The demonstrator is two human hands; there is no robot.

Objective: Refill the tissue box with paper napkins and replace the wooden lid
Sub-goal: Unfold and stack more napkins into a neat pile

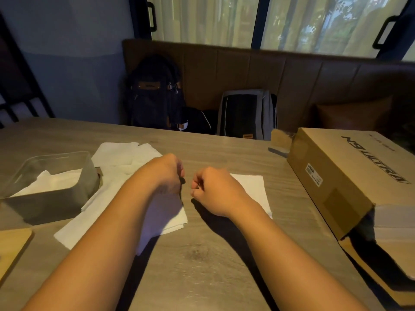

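Sheer curtains are hanging over dark-framed windows behind a brown padded bench (292, 81), where a black backpack (155, 95) and a grey backpack (244, 113) are standing upright. In front, a grey wood-grain desk (202, 265) is carrying a grey rectangular plastic tissue box (51, 198) at the left, standing open with folded white napkins (56, 181) lying inside it. A light wooden lid (13, 245) is lying flat on the desk just in front of the box. A loose spread of white paper napkins (116, 158) is lying beside the box and running under the left forearm. The left hand (166, 173) is hovering over this spread with its fingers clenched, pinching a white sheet (164, 212) that is hanging below it. The right hand (213, 189) is sitting close beside it over a single square white napkin (253, 189), with its fingers curled in; I cannot tell whether they are grasping anything. A long brown cardboard box (336, 182) is lying at the right.
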